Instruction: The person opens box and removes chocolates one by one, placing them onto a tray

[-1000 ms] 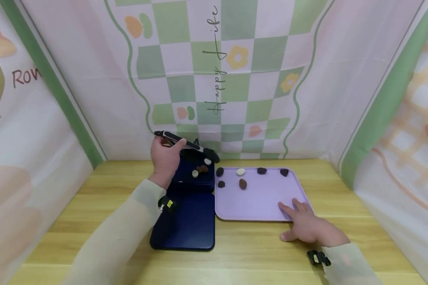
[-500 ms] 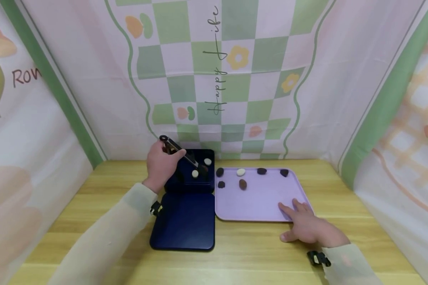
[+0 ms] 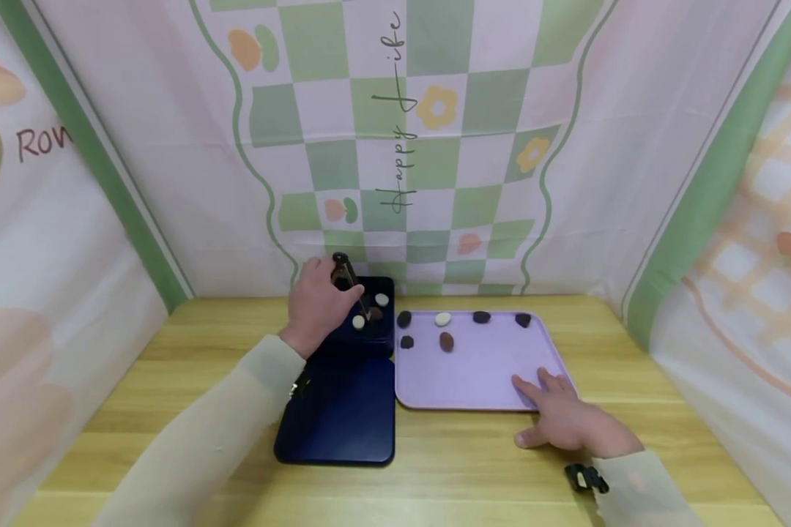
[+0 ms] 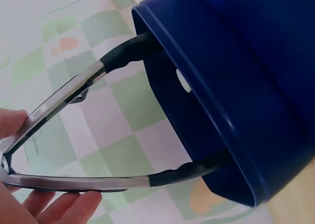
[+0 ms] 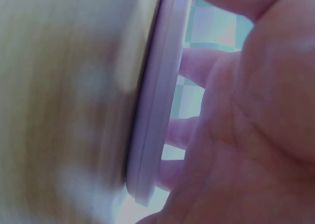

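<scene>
My left hand (image 3: pixel 319 304) holds a pair of tongs (image 4: pixel 61 98) with dark tips, over a dark blue box (image 4: pixel 241 81). In the left wrist view the tongs' arms are spread wide, their tips reaching inside the box and hidden by its wall. Inside lie a pale pebble-like piece (image 3: pixel 381 300), a second pale piece (image 3: pixel 358 323) and a brown piece (image 3: pixel 375 315) close to the tongs' lower end. My right hand (image 3: pixel 560 417) rests with spread fingers on the near right corner of a lilac tray (image 3: pixel 481 373).
On the tray sit several dark pieces (image 3: pixel 481 317), a white piece (image 3: pixel 443 319) and a brown oval piece (image 3: pixel 446 342), mostly along its far side. A dark blue lid (image 3: pixel 339 417) lies in front of the box. A patterned curtain (image 3: pixel 435 183) stands behind the wooden table (image 3: pixel 474 468).
The tongs have swung from lying nearly level above the box to pointing steeply down into it. My left hand has turned with them. The right hand stays in place on the tray.
</scene>
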`<state>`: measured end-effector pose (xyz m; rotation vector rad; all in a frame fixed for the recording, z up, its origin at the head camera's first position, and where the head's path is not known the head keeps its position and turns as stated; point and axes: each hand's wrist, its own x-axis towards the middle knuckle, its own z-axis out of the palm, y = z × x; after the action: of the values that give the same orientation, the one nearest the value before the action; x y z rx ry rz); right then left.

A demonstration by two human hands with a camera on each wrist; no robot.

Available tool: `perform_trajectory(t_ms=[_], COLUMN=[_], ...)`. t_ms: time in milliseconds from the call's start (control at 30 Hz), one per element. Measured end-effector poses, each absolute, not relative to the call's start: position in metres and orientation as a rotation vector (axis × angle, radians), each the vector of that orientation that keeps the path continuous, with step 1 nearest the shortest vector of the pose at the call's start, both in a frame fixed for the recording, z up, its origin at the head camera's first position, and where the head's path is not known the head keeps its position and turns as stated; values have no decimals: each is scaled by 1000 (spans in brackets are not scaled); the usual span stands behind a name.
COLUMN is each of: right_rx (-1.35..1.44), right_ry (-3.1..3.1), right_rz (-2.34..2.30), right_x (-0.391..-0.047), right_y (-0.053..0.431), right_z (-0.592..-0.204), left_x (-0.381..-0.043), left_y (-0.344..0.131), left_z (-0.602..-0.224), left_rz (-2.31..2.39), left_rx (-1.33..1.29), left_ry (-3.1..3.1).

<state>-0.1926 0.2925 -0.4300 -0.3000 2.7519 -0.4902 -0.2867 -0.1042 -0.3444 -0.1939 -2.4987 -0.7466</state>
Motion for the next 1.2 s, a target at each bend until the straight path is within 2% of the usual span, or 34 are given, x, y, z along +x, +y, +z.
perform_trajectory(t_ms=[533, 1200], right_rx=[-305, -300], right_ry=[2751, 2749], right_rz=[-511, -490], right_x=[-193, -193], right_y=[293, 292], right_z=[-434, -432], left_x=[-295, -300], left_y=[-127, -148], left_z=[-340, -340], left_rz=[-780, -1098], left_rx=[-53, 35], left_ry=[-2583, -2405])
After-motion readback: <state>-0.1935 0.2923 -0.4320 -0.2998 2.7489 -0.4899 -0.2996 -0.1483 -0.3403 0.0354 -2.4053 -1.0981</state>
